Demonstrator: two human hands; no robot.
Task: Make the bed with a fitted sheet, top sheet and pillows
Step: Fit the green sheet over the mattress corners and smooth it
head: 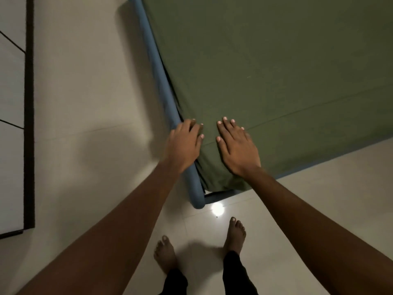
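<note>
A green sheet (265,67) covers the mattress and fills the upper right of the head view. Its near corner hangs over the blue bed frame (156,60), which runs from the top middle down to a rounded corner near the middle. My left hand (184,144) rests at the sheet's left edge over the frame rail, its fingers slightly bent onto the cloth. My right hand (237,149) lies flat on the sheet near the corner, fingers straight. No pillows are in view.
Pale tiled floor (85,124) surrounds the bed corner, with a bright light reflection (217,208) just below the frame. My bare feet (236,235) stand close to the corner. A dark-framed panel (28,124) runs down the left side.
</note>
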